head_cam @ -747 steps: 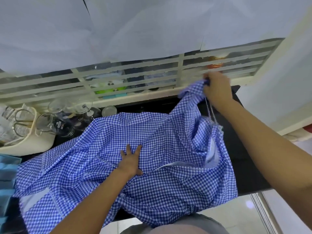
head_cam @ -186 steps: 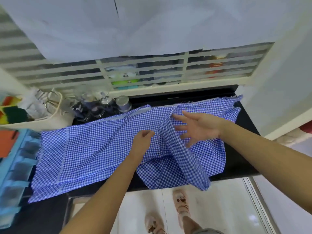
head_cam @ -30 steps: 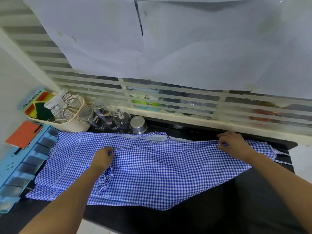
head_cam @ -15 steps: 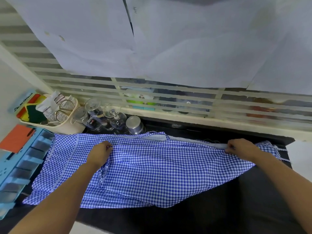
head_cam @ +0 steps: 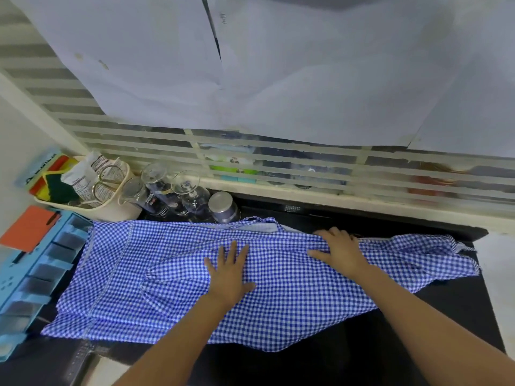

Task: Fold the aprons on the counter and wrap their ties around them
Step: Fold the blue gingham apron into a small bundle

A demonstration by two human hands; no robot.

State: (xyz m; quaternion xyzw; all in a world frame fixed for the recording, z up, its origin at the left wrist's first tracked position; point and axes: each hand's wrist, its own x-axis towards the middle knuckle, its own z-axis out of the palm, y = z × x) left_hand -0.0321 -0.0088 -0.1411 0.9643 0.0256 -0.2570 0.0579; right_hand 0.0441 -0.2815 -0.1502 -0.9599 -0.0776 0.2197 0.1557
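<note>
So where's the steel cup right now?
In the head view, the steel cup stands at the back of the counter, left of centre, just right of the glasses and behind the apron.

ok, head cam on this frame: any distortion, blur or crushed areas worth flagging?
Head view: strong wide-angle bending, the window slats bow and the edges stretch. The apron checks, the left hand and the right hand read sharp, with no motion smear. The black counter is crushed dark with little detail. The paper sheets are evenly lit, no glare.
</note>
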